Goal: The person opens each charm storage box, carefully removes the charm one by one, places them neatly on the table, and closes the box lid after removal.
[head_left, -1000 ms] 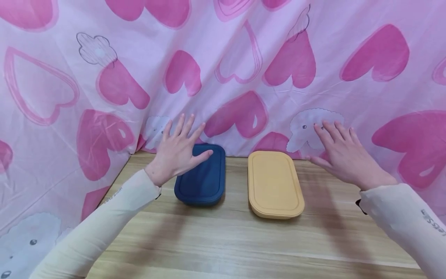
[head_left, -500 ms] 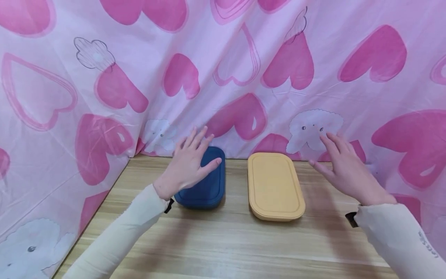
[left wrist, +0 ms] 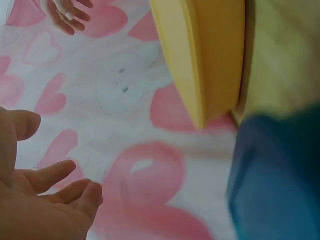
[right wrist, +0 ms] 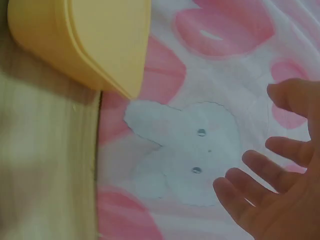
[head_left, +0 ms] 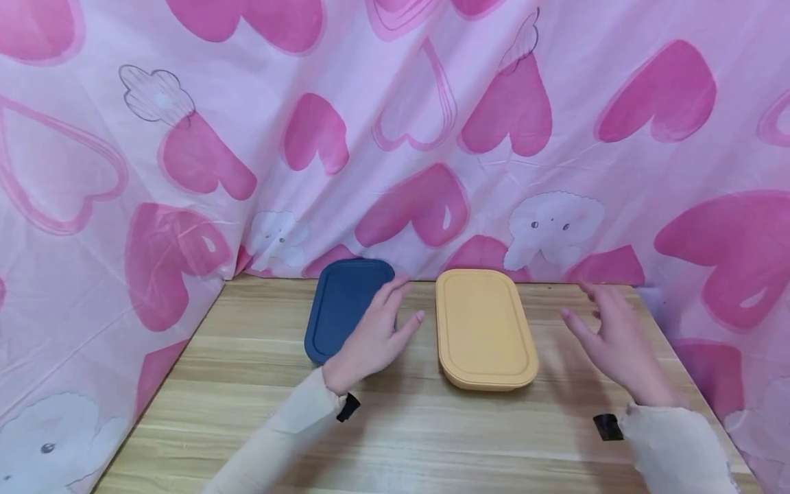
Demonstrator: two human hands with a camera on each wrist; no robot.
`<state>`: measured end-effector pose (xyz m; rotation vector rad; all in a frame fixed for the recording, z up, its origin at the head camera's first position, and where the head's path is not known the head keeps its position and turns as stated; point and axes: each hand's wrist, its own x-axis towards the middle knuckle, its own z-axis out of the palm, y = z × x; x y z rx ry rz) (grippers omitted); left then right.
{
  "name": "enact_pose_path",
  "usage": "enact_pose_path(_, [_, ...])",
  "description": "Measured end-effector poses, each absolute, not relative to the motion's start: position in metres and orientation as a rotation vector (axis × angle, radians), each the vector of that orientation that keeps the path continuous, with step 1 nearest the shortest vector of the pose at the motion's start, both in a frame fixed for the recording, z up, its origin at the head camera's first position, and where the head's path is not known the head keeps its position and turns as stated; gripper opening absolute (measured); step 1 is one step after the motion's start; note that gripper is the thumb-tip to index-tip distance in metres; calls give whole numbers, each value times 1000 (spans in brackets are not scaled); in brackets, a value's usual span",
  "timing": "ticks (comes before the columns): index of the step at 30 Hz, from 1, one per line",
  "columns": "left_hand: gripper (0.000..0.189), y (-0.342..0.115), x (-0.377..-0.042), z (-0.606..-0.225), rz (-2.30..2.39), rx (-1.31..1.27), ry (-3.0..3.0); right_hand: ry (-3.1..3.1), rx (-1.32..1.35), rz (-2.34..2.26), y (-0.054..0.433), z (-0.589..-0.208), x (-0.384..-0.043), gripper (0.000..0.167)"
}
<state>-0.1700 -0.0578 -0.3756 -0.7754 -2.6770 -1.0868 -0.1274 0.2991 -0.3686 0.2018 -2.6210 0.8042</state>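
Observation:
A yellow lidded food container [head_left: 485, 326] sits on the wooden table between my two hands. To its left is a dark blue lidded container [head_left: 345, 302] of similar shape. My left hand [head_left: 375, 336] overlaps the blue container's right side in the head view, fingers relaxed and holding nothing. On the yellow container's right, my right hand [head_left: 620, 350] hovers with fingers loosely bent and nothing in them. The left wrist view has the left hand [left wrist: 45, 195] apart from both containers. In the right wrist view the right hand [right wrist: 275, 175] is spread, away from the yellow container [right wrist: 100, 45].
The wooden table [head_left: 247, 412] meets a pink heart-patterned cloth [head_left: 407, 89] hanging behind it and along the left side. Both containers stand near the table's back edge. The table's right edge [head_left: 697, 398] runs beyond my right hand.
My left hand has moved right and toward me, from over the blue container toward the yellow one. My right hand has come down and nearer, its fingers more bent. Both containers stay in place.

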Motion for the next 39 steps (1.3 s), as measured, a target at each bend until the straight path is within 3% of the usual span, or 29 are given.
enact_pose_path(8, [29,-32,-164,-416,-1630,-495,-2595,-2550,-71,1127,278,-399,-117,47])
enact_pose_path(22, [37,0,-150,-471,-2016,-105,-2573,-2472,-625,1641,236,-445,-103,53])
enact_pose_path(39, [40,10,-144,-484,-2189,-29,-2515,-2436,-751,1773,230,-467,-94,58])
